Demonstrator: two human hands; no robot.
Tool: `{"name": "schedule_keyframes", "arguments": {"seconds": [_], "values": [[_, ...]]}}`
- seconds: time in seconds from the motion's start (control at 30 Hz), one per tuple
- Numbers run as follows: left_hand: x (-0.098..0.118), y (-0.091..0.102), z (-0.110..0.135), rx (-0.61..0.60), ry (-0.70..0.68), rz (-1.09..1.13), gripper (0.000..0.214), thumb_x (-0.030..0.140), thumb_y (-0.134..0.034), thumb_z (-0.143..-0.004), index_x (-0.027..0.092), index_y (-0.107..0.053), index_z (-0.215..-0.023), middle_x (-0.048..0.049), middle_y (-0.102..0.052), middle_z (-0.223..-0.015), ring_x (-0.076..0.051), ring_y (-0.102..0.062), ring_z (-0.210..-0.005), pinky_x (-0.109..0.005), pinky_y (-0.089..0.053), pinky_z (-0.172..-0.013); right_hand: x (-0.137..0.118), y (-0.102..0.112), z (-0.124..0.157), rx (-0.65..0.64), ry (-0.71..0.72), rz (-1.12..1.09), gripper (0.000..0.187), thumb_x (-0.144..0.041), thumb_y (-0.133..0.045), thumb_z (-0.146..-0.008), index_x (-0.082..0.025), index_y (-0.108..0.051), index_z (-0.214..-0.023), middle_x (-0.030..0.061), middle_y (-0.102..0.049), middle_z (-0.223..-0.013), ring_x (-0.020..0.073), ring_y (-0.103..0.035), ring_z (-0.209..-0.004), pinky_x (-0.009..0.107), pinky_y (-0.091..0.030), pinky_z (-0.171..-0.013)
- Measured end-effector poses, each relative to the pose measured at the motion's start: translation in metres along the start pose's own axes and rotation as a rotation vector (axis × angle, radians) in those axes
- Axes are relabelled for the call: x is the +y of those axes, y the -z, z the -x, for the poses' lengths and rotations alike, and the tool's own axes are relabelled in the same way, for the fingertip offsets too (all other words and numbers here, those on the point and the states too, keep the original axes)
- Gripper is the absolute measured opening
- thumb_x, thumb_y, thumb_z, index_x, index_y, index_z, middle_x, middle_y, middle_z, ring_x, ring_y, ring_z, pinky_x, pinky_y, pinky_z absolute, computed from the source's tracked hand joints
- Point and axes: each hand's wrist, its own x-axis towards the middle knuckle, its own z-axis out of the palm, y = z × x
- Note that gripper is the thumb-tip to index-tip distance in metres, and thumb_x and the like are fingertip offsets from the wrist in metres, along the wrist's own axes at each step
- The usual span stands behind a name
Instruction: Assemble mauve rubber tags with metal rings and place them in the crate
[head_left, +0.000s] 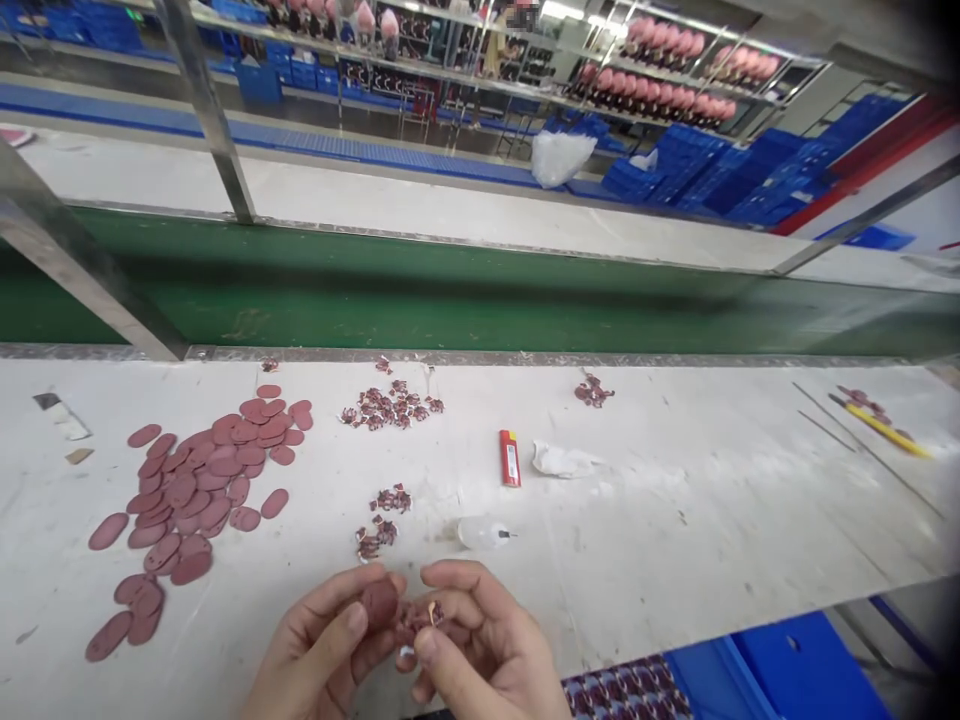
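My left hand (322, 640) pinches a flat reddish-brown oval pad (380, 604) between thumb and fingers. My right hand (480, 640) grips a small maroon piece with a pale glint (429, 615), right against the pad. Just ahead of my hands lie two small heaps of maroon pieces (382, 520). A small clear plastic bottle with a black tip (480, 532) lies near my right hand. Further left, many loose oval pads (195, 480) are spread across the white workbench (675, 520). A red lighter (510, 458) lies beyond the bottle.
More maroon pieces (390, 405) lie along the bench's far side, near crumpled white paper (562, 460) and a yellow tool (885, 428). A green conveyor belt (375, 290) runs behind the bench. Blue crates (802, 660) stand below its near right edge.
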Motion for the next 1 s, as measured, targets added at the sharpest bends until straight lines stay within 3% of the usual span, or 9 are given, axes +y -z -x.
{"name": "schedule_keyframes", "arguments": {"seconds": [0.1,0.2,0.37,0.53,0.73,0.83,1.0], "values": [[0.001,-0.002,0.002,0.0,-0.036,-0.03,0.035,0.035,-0.101,-0.056,0.024,-0.086,-0.085,-0.0074,-0.086,-0.093,-0.021,-0.08,-0.084,-0.023,-0.064,-0.075,0.0,-0.003,-0.003,0.005,-0.004,0.009,0.027,-0.039,-0.089,-0.077,-0.017,-0.077,-0.087,0.0,-0.07,-0.067,0.0118,-0.067,-0.062,0.022,-0.056,-0.061],[0.002,-0.004,0.005,0.022,-0.085,-0.081,0.036,0.037,-0.102,-0.054,0.025,-0.086,-0.084,-0.0061,-0.086,-0.09,-0.021,-0.079,-0.084,-0.022,-0.063,-0.074,-0.003,-0.002,-0.004,-0.007,0.029,0.037,0.025,-0.039,-0.088,-0.078,-0.019,-0.081,-0.091,-0.0001,-0.07,-0.068,0.0116,-0.064,-0.061,0.023,-0.057,-0.06],[-0.001,-0.003,0.006,0.009,-0.135,-0.138,0.033,0.04,-0.101,-0.055,0.028,-0.087,-0.083,-0.0042,-0.086,-0.087,-0.022,-0.079,-0.084,-0.024,-0.063,-0.077,0.006,-0.003,-0.003,0.051,0.122,0.148,0.026,-0.04,-0.084,-0.08,-0.022,-0.083,-0.098,0.0064,-0.076,-0.094,0.0128,-0.063,-0.066,0.026,-0.06,-0.059],[-0.005,0.002,0.004,-0.054,-0.192,-0.171,0.031,0.04,-0.098,-0.061,0.028,-0.087,-0.087,-0.0043,-0.086,-0.089,-0.019,-0.077,-0.079,-0.024,-0.063,-0.076,0.01,-0.005,-0.003,-0.005,0.146,0.168,0.021,-0.037,-0.081,-0.084,-0.024,-0.084,-0.1,0.0035,-0.071,-0.086,0.0126,-0.062,-0.066,0.025,-0.059,-0.057],[-0.004,-0.001,0.006,-0.044,-0.205,-0.172,0.03,0.036,-0.1,-0.059,0.027,-0.086,-0.084,-0.0034,-0.086,-0.086,-0.02,-0.078,-0.08,-0.023,-0.062,-0.076,0.004,-0.004,-0.003,-0.027,0.105,0.152,0.021,-0.037,-0.08,-0.086,-0.025,-0.083,-0.102,0.0024,-0.07,-0.086,0.012,-0.061,-0.066,0.024,-0.06,-0.057],[-0.003,-0.005,0.006,-0.08,-0.21,-0.134,0.023,0.031,-0.1,-0.059,0.026,-0.083,-0.074,-0.0024,-0.085,-0.085,-0.018,-0.076,-0.075,-0.022,-0.061,-0.07,0.004,-0.003,-0.002,-0.025,0.088,0.175,0.023,-0.039,-0.08,-0.086,-0.024,-0.083,-0.104,0.004,-0.071,-0.092,0.0136,-0.062,-0.07,0.025,-0.06,-0.056],[-0.006,-0.004,0.005,-0.126,-0.237,-0.165,0.021,0.033,-0.097,-0.064,0.022,-0.079,-0.06,-0.0068,-0.085,-0.089,-0.019,-0.073,-0.065,-0.029,-0.061,-0.064,-0.003,-0.003,-0.002,-0.065,0.079,0.238,0.021,-0.039,-0.079,-0.087,-0.025,-0.083,-0.102,0.0031,-0.071,-0.088,0.0112,-0.06,-0.067,0.023,-0.058,-0.058]]}}
